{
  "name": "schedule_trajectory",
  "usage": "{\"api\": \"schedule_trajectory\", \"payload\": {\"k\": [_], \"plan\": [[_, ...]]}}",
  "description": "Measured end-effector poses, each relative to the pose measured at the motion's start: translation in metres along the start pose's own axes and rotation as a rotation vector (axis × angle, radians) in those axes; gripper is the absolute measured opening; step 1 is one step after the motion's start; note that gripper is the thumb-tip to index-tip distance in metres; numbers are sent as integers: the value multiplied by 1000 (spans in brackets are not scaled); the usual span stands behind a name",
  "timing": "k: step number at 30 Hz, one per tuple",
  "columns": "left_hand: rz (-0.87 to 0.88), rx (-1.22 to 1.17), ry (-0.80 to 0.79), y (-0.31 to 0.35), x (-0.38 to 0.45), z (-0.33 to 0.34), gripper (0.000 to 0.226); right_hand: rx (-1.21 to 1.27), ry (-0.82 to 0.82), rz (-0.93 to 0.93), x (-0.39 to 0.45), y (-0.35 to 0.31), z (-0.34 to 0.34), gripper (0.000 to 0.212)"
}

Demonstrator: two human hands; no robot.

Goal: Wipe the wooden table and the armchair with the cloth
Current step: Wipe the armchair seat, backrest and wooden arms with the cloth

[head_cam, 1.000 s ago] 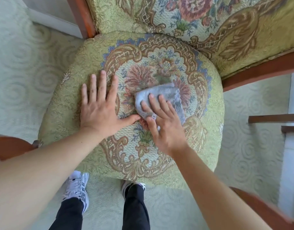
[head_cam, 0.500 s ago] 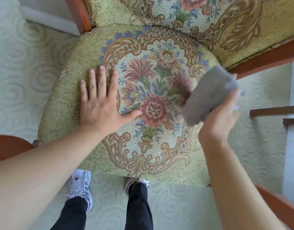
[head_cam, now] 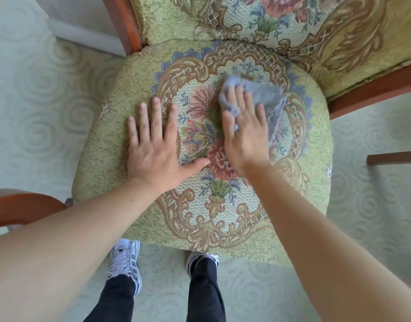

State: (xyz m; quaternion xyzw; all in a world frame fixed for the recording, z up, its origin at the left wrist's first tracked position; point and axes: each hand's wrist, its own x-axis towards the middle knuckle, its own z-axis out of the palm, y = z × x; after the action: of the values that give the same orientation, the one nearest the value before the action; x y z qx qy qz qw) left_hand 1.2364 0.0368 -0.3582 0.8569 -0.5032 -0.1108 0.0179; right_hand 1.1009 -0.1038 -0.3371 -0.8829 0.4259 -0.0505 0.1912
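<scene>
The armchair's seat cushion (head_cam: pixel 107 159) fills the middle of the view, green with a floral and scroll pattern. Its matching backrest (head_cam: pixel 339 31) rises at the top. A crumpled grey cloth (head_cam: pixel 267 94) lies on the seat's far centre. My right hand (head_cam: pixel 246 133) presses flat on the cloth's near part, fingers spread, covering much of it. My left hand (head_cam: pixel 153 147) rests flat on the bare seat to the left, fingers apart and holding nothing.
Reddish wooden armrests show at the left (head_cam: pixel 21 208) and right (head_cam: pixel 374 96), with a wooden frame post (head_cam: pixel 123 22) at the back. A dark wooden piece (head_cam: pixel 392 158) juts in at the right edge. Pale swirl-patterned carpet (head_cam: pixel 37 101) surrounds the chair. My shoes (head_cam: pixel 125 259) stand at the seat's front.
My right hand, which had lifted the cloth off to the right half a second ago, has come back down and presses it on the seat's far centre. My left hand stayed put.
</scene>
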Motion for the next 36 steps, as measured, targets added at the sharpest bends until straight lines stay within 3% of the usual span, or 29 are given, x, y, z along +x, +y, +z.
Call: {"api": "schedule_trajectory", "payload": {"k": [6,9,11,14,16,18,20,22,24,25,27,30,36], "plan": [[-14,-18,-19,-2,-1,-3,127,52,-108,-44,-92,-13,3,55],[-19,-36,-5,-3,-2,-3,127,368,-167,75,-122,-22,-12,49],[-20,-45,7,-3,-2,-2,127,721,-163,305,-131,-22,-32,44],[-22,-53,25,-2,-1,0,126,1162,184,765,-108,-4,-69,37],[-24,-55,34,-2,-1,2,126,1275,533,893,-80,10,-97,30],[-24,-53,38,-2,0,3,126,1182,722,810,-49,23,-115,29],[-27,-51,34,-2,0,4,126,948,729,703,-23,28,-121,40],[-30,-46,31,-2,0,5,126,709,571,544,-4,37,-105,59],[-30,-44,32,-2,0,5,126,442,302,563,3,40,-74,67],[-31,-44,30,-2,0,5,126,325,179,563,0,41,-57,64],[-33,-46,23,-1,0,4,126,159,121,424,-12,39,-30,50],[-32,-40,19,0,0,3,126,161,211,379,-40,29,-10,48],[-27,-50,16,1,-2,1,125,184,22,254,-120,-9,7,51]]}}
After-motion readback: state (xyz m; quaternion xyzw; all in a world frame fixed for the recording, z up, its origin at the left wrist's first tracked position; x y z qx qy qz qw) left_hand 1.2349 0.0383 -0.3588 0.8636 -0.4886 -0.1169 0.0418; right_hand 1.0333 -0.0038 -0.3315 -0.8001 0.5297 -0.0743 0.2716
